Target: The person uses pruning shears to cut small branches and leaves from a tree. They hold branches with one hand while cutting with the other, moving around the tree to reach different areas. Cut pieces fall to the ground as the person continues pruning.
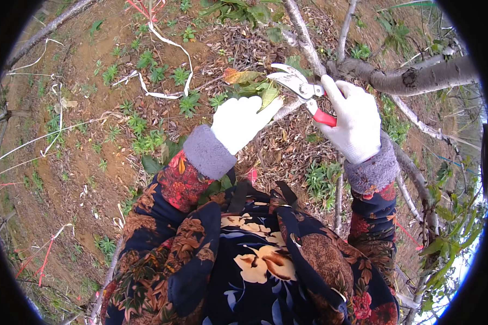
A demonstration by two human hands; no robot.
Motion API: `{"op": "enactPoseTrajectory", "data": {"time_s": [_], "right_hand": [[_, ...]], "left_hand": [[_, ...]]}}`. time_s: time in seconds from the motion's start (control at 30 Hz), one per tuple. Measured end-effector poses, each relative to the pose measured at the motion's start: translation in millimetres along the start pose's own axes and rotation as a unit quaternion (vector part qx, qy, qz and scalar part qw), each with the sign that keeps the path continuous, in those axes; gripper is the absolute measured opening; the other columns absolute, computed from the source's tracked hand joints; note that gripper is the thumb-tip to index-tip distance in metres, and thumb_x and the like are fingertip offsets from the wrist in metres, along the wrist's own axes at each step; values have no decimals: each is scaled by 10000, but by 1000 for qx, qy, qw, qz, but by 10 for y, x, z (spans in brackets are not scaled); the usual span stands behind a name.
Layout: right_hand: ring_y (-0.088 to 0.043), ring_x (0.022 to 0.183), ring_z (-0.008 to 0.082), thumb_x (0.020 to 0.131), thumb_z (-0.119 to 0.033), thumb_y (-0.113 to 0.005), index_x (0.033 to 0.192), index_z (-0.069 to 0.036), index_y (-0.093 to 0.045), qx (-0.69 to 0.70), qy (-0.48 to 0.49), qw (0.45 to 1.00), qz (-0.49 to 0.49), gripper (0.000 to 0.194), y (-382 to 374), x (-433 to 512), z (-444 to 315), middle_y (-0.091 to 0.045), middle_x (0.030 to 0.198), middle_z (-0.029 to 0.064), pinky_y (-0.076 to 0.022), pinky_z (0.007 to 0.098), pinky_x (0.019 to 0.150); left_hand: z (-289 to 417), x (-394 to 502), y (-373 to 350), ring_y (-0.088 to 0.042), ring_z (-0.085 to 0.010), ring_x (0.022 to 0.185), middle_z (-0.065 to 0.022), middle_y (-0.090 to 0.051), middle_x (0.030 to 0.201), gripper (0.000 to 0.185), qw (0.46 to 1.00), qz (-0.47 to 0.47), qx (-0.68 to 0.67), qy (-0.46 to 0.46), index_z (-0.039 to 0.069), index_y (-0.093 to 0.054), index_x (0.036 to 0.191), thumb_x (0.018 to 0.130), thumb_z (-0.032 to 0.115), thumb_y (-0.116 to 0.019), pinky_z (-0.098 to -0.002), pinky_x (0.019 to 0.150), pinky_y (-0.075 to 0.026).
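Note:
My right hand (pixel 351 120), in a white knit glove, is shut on a pair of pruning shears (pixel 305 88) with red grips. The shears' blades stand apart and point up and left, towards my left hand. Also gloved in white, my left hand (pixel 238 124) holds a bunch of green leaves (pixel 269 96) between thumb and fingers. The stem inside that grip is mostly hidden. Just beyond the leaves is an orange-brown leaf (pixel 240 76). A thin grey branch (pixel 286 110) passes between the hands, behind the shears.
A thick grey tree limb (pixel 419 77) enters from the right, and a slimmer branch (pixel 303 34) rises beyond the shears. More branches (pixel 419 183) curve down beside my right arm. White strips (pixel 189 61) and red string (pixel 42 260) hang at the left. Dry leaves and weeds (pixel 146 132) cover the soil.

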State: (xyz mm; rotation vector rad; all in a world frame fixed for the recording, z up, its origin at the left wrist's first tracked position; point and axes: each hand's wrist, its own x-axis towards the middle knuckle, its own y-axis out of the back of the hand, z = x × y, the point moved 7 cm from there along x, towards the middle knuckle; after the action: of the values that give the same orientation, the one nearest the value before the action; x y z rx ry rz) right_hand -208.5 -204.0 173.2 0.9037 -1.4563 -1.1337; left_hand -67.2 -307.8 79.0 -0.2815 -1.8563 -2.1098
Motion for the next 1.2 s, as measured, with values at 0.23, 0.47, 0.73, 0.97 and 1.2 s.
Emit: {"op": "enactPoseTrajectory", "data": {"time_s": [0.23, 0.47, 0.73, 0.97, 1.2], "right_hand": [[-642, 845, 287, 700, -250, -812, 1266, -93, -590, -46, 50, 996, -52, 627, 5, 179, 47, -636, 965, 100, -501, 420, 709], [-646, 840, 273, 714, -248, -790, 1235, -113, -593, -108, 87, 987, -84, 573, -1, 308, -43, -639, 974, 99, -492, 416, 723], [-660, 870, 266, 747, -255, -765, 1236, -119, -593, -143, 119, 977, -110, 536, 30, 440, -186, -648, 971, 91, -501, 404, 727], [-675, 885, 280, 779, -305, -764, 1303, -127, -578, -24, -7, 991, -130, 584, -107, 380, -39, -635, 1018, 101, -545, 372, 745], [-640, 974, 291, 743, -334, -790, 1367, -72, -537, 187, -84, 965, -163, 722, -396, -15, 71, -604, 1043, 122, -511, 354, 873]], "left_hand": [[13, -59, -89, -584, -207, 682, -28, -543, 790, 619, 998, 62, 0, 2, 189, -589, 1356, 762, 260, -748, -357, 562, -472], [19, -85, -77, -572, -184, 648, -7, -512, 752, 575, 996, 89, 15, 9, 222, -608, 1341, 773, 189, -693, -339, 532, -461], [-4, -140, -107, -560, -185, 634, -8, -499, 739, 575, 995, 96, 14, 11, 220, -614, 1334, 766, 142, -654, -340, 521, -454], [-44, -162, -82, -553, -182, 629, -3, -500, 742, 577, 993, 113, 18, 17, 228, -617, 1327, 756, 165, -676, -337, 516, -452], [-81, -181, -117, -561, -181, 641, -1, -495, 743, 577, 995, 98, 19, 30, 254, -613, 1323, 756, 228, -717, -334, 525, -458]]}}
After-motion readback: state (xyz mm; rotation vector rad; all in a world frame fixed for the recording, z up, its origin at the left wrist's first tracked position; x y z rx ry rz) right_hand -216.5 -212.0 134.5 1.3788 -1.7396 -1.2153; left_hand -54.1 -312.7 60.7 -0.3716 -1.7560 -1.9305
